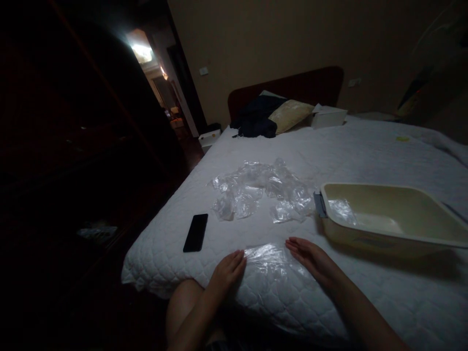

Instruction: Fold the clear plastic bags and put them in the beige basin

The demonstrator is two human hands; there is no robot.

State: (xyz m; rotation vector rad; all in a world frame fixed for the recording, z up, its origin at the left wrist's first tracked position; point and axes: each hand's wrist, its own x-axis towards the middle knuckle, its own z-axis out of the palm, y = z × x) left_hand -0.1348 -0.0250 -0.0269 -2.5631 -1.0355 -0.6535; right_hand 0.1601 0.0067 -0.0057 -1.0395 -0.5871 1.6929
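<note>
On the near edge of the bed lies a clear plastic bag, spread out fairly flat. My left hand rests at its upper left corner, fingers laid down along the edge and touching the plastic. At the opposite side, my right hand is held with straight fingers close together and the thumb side up, its fingertips at the bag's upper right edge. Neither hand is closed around anything. Beyond them lies a loose group of crumpled clear plastic bags.
A cream plastic bin with a grey latch stands at the right, clear plastic inside it. A black phone lies left on the white quilted bedding. Dark clothing, a beige pillow and a white box sit near the headboard.
</note>
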